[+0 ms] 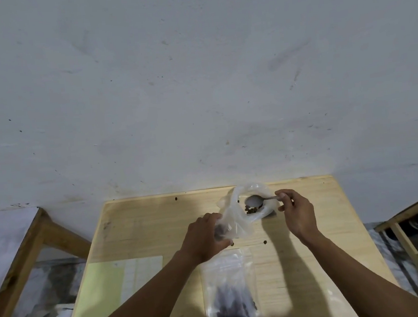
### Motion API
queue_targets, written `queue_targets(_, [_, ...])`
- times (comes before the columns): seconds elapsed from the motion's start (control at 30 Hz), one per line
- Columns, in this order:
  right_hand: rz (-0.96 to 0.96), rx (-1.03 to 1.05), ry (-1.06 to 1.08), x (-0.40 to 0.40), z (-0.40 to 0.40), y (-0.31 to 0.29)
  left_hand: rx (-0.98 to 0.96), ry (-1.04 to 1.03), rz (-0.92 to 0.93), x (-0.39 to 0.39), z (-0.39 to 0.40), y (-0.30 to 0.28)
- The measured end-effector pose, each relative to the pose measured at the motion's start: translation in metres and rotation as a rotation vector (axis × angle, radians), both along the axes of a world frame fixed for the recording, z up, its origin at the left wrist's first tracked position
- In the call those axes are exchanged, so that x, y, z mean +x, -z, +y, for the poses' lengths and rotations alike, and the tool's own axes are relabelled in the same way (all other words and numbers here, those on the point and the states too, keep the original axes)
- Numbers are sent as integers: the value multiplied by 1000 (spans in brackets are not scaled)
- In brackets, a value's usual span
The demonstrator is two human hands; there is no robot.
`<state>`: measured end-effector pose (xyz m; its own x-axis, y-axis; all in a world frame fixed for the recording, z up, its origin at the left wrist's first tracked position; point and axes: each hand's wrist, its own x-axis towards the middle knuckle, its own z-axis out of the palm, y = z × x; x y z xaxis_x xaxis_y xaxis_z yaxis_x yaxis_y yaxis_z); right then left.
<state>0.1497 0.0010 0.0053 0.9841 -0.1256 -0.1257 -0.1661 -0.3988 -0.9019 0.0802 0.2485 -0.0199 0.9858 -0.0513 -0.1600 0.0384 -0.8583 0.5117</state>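
The wooden table (pixel 311 225) carries the work, with a pale green sheet (pixel 108 290) at its near left. A loose clear plastic bag (pixel 233 207) sits at the far edge, mouth open upward. A flat zip pouch (pixel 229 291), part filled with dark beans, lies nearer the person. The left hand (pixel 205 238) grips the bag's gathered near edge, fingers curled round the plastic. The right hand (pixel 298 213) pinches the handle of a spoon (pixel 254 200), whose bowl is inside the bag's mouth, just above the beans (pixel 252 210), and looks empty. Stray beans (pixel 265 242) lie on the table. Judged step: scooping. The next move calls for a dip under the beans, then a level carry to the pouch.
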Motion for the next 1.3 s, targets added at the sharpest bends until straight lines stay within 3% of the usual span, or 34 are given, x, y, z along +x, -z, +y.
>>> queue_targets(0.27, [235,217,64,-7,2,22,-1,18,15,7,-8,4])
queue_targets(0.43, [353,381,232,-5,2,19,-61,-4,4,6,-9,5])
queue_targets(0.73, [201,370,277,-1,-18,-22,-81,-91,-81,-12,6,6])
queue_targets(1.1, [-84,71,-179,-24,4,-68,-124,-130,-130,-6,-8,-8])
queue_targets(1.3, [-97,269,-5,-23,-3,-69,-158,-187,-134,-15,-5,-12])
